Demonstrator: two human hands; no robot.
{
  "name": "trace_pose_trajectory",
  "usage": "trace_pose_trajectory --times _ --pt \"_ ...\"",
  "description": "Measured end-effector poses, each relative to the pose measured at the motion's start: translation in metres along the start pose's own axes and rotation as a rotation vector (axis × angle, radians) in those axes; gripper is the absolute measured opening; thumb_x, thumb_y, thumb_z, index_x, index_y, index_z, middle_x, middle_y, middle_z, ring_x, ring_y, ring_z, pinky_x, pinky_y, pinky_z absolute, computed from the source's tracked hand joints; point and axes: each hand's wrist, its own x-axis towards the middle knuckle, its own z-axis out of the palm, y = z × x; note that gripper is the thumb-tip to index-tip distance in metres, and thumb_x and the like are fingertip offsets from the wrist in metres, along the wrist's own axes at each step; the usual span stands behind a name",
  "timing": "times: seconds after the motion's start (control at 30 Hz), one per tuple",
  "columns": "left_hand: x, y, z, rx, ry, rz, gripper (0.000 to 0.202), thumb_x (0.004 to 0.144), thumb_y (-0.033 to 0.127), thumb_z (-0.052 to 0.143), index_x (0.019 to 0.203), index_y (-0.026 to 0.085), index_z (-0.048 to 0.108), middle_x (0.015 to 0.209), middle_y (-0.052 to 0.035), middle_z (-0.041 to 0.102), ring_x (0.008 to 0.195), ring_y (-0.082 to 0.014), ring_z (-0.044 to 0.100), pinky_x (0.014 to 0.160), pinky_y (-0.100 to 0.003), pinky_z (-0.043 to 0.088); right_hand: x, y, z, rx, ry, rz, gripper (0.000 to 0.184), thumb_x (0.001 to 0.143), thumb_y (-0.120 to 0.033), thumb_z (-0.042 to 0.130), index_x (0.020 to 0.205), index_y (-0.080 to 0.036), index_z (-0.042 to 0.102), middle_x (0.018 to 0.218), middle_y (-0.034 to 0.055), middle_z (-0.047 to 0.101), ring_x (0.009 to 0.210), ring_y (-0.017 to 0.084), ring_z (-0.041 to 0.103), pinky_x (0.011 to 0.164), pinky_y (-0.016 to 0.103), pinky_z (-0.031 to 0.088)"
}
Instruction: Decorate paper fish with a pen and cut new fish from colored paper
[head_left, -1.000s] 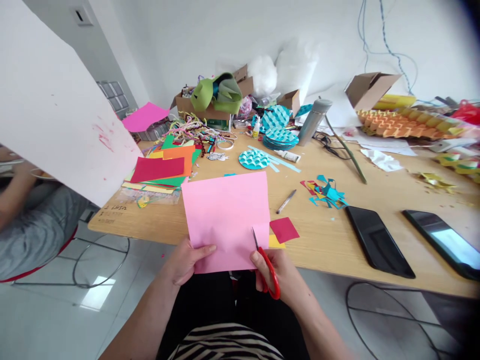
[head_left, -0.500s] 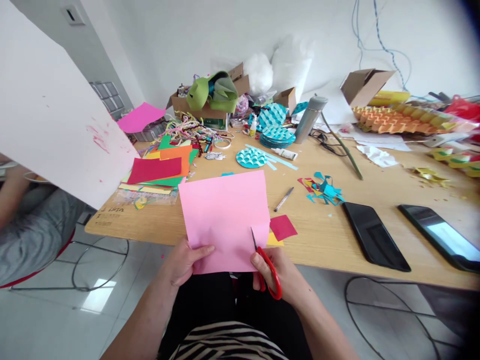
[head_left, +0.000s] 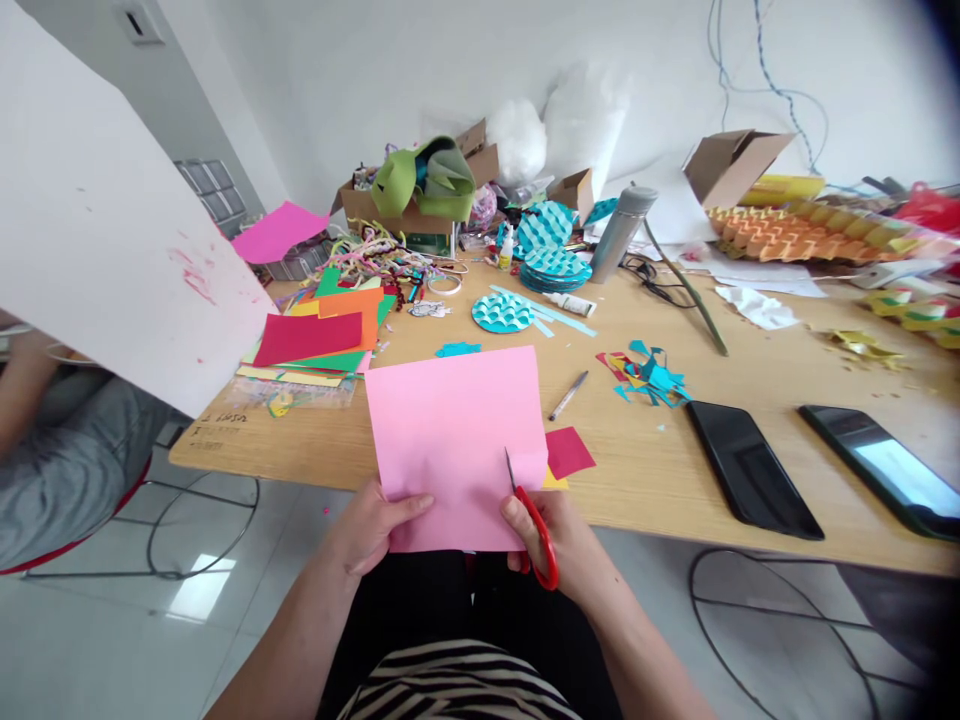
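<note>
A sheet of pink paper [head_left: 457, 430] is held over the table's front edge, above my lap. My left hand [head_left: 382, 525] grips its lower left corner, thumb on top and fingers underneath. In my right hand [head_left: 551, 535] is a pair of scissors [head_left: 541, 535] with red handles, at the sheet's lower right side. One dark blade lies over the paper's face; the other is hidden. Just right of the sheet lie a dark red paper square [head_left: 570, 452] and a pen [head_left: 568, 395]. A blue fish-shaped cutout [head_left: 458, 349] lies beyond its top edge.
Coloured paper sheets [head_left: 311, 340] are stacked at the left, near a large white board [head_left: 112, 200]. Blue scraps [head_left: 654, 378] and two phones [head_left: 754, 470] lie to the right. A grey flask [head_left: 622, 232] stands at the back. Another person's leg [head_left: 75, 450] shows at far left.
The pink sheet has shifted slightly right and down in view, uncovering more of the blue cutout. Both hands keep their holds, and the scissors stay at the sheet's right side.
</note>
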Motion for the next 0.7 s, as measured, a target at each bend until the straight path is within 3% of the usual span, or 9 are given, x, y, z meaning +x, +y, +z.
trace_pose_trajectory --times 0.43,0.7 --pt "0.000 -0.001 -0.001 -0.041 0.020 -0.008 0.068 0.058 0.022 0.089 0.121 0.016 0.064 0.122 -0.0131 0.067 0.119 -0.0336 0.059 0.097 -0.044 0.048 0.005 -0.003 0.001 -0.026 0.013 0.038 0.063 0.078 -0.080 0.045 0.056 -0.020 0.046 0.039 -0.0003 0.050 0.033 0.009 0.044 0.037 0.021 0.028" --pt "0.005 -0.001 -0.002 -0.107 0.075 -0.022 0.067 0.053 0.020 0.091 0.115 0.013 0.067 0.118 -0.0144 0.069 0.112 -0.0329 0.063 0.096 -0.043 0.050 0.021 -0.004 -0.001 -0.102 0.003 0.011 0.063 0.076 -0.080 0.048 0.055 -0.021 0.044 0.037 0.0009 0.053 0.033 0.010 0.045 0.039 0.023 0.031"
